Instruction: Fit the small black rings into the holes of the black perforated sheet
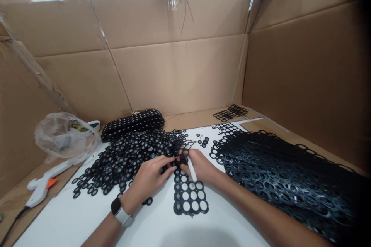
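A mesh strip of joined black rings [194,196] lies on the white board, its far end rising between my hands. My left hand [150,173] comes from the left, thumb and fingertips closing at the strip's left edge; whatever small thing they pinch is too dark to make out. My right hand [199,165] has its fingers curled around the strip's far part and holds a slim white stick [191,170] that slants down over the rings. Loose black rings [124,162] lie heaped just beyond my left hand. A few single rings [205,141] lie past my right hand.
Large sheets of black ring mesh [278,173] cover the right side. A rolled black mesh [133,123] sits behind the heap. At left are a white glue gun [40,187] with a cord and a clear plastic bag [65,137]. Cardboard walls [179,73] enclose the board.
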The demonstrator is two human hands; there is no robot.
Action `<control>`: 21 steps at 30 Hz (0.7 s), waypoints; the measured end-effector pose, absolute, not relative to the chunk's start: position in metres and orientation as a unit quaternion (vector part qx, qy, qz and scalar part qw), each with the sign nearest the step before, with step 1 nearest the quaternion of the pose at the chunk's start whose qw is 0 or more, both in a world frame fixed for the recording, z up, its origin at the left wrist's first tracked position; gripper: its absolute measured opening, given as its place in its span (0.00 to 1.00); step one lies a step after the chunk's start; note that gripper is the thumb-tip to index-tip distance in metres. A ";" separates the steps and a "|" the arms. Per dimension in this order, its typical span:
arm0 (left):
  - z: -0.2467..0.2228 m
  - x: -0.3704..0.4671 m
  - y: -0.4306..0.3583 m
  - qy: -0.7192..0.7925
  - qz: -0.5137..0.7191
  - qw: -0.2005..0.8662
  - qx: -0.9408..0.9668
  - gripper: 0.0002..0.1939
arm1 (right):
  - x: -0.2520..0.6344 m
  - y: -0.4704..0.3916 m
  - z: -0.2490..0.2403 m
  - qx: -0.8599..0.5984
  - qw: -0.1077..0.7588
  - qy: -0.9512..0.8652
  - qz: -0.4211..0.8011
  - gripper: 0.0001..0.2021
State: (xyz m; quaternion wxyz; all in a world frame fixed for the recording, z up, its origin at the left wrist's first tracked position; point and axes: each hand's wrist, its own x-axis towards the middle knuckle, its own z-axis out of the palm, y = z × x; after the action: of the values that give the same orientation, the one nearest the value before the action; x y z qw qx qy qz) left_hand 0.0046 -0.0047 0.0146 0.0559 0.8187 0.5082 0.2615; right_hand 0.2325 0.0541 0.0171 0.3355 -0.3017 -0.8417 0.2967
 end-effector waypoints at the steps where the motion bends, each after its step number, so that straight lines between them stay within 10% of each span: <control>1: 0.014 0.005 -0.005 0.509 0.261 0.056 0.819 0.17 | 0.233 0.054 0.017 -0.302 0.335 -0.842 0.296 0.10; 21: 0.015 0.006 -0.004 0.511 0.256 0.052 0.819 0.16 | 0.232 0.055 0.013 -0.301 0.333 -0.851 0.273 0.09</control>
State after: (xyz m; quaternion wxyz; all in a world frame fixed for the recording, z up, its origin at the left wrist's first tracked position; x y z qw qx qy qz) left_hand 0.0061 -0.0038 0.0147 0.0522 0.8189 0.5109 0.2562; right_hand 0.2323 0.0551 0.0130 0.3329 -0.3010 -0.8510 0.2727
